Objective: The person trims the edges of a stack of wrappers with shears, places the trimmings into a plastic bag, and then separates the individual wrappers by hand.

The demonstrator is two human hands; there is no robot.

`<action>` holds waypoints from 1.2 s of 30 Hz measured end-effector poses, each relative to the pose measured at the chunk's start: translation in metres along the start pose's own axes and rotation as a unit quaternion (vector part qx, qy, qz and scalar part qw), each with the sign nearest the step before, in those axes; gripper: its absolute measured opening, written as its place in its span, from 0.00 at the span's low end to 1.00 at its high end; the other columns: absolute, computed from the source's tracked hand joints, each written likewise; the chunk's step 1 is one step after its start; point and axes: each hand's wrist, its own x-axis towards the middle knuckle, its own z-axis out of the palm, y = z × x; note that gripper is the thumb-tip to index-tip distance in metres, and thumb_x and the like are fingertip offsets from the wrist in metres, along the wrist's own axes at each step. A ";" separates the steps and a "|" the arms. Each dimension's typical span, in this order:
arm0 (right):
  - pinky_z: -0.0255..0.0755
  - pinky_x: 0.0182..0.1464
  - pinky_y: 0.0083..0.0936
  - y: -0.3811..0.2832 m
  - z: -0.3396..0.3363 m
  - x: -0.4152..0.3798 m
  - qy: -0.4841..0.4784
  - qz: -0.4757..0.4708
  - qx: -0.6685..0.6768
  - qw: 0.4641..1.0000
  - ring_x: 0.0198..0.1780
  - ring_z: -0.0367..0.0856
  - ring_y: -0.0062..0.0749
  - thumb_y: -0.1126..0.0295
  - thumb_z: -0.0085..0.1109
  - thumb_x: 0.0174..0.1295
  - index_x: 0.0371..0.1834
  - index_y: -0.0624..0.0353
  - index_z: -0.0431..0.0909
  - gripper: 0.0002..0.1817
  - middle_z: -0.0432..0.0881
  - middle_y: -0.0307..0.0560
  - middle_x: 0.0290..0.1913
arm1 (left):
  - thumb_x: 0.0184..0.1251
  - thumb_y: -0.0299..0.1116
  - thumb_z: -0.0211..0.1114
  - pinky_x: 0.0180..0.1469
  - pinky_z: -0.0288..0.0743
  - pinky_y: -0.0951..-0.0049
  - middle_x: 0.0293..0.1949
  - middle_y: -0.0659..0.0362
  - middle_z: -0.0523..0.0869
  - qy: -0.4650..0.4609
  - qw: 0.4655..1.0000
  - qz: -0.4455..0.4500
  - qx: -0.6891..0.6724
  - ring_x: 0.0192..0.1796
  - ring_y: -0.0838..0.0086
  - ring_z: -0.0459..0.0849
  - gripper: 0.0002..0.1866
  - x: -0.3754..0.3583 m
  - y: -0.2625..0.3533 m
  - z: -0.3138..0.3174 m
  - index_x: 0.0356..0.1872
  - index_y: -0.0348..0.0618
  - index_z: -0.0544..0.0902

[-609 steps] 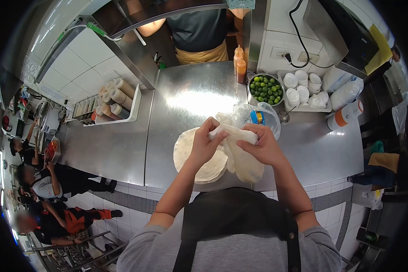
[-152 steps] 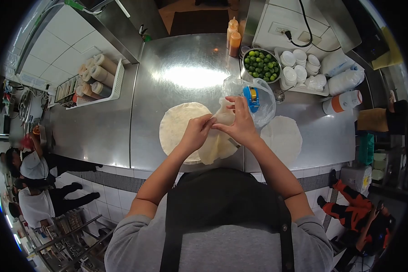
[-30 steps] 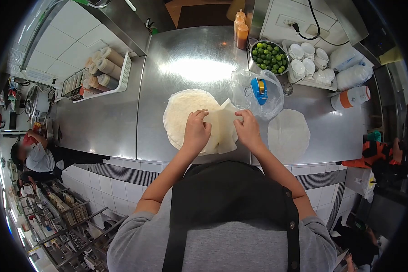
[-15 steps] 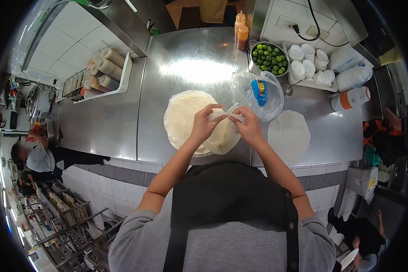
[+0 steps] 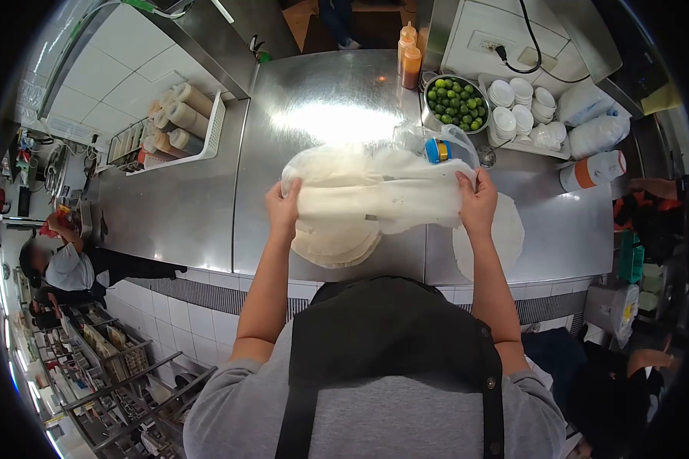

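A thin, pale dough sheet (image 5: 379, 197) is stretched out sideways between my hands, over the counter. My left hand (image 5: 282, 206) pinches its left end, and my right hand (image 5: 478, 203) grips the right end. Beneath it lies a stack of round flat dough sheets (image 5: 337, 249), partly covered by the stretched one. On the right a single round sheet (image 5: 504, 237) rests flat on the counter, close below my right hand. A blue tape dispenser (image 5: 437, 151) and a clear plastic bag (image 5: 462, 140) show behind the held sheet, partly hidden.
The steel counter (image 5: 184, 222) carries a bowl of green limes (image 5: 456, 102), two sauce bottles (image 5: 409, 65), a tray of white lidded cups (image 5: 522, 115) and a white-and-orange bottle (image 5: 592, 170). A white basket of bottles (image 5: 210, 134) stands at left. Other people are at both sides.
My hands have moved apart, from close together over the stack to wide apart. The sheet between them is now spread out broadly, covering part of the stack and the bag.
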 end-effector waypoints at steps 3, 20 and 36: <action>0.58 0.29 0.22 0.001 -0.012 0.006 0.007 0.045 0.013 0.999 0.27 0.59 0.17 0.71 0.65 0.65 0.27 0.62 0.67 0.15 0.63 0.34 0.22 | 0.71 0.37 0.68 0.42 0.77 0.75 0.40 0.58 0.88 0.032 0.999 0.002 -0.039 0.38 0.78 0.83 0.16 0.002 -0.034 -0.008 0.48 0.33 0.83; 0.70 0.31 0.13 -0.110 -0.032 0.011 -0.258 0.166 0.209 0.929 0.30 0.77 0.11 0.68 0.64 0.68 0.41 0.61 0.81 0.08 0.82 0.35 0.32 | 0.66 0.55 0.68 0.70 0.64 0.57 0.63 0.43 0.74 -0.111 0.964 0.138 0.199 0.68 0.54 0.71 0.40 -0.029 0.016 0.035 0.67 0.34 0.70; 0.75 0.48 0.18 -0.049 -0.103 -0.014 -0.184 0.192 0.180 0.947 0.43 0.82 0.18 0.70 0.58 0.71 0.56 0.63 0.79 0.14 0.85 0.38 0.44 | 0.60 0.20 0.70 0.66 0.74 0.68 0.63 0.55 0.80 -0.549 0.822 -0.079 -0.130 0.61 0.71 0.81 0.35 -0.064 0.087 0.128 0.71 0.40 0.70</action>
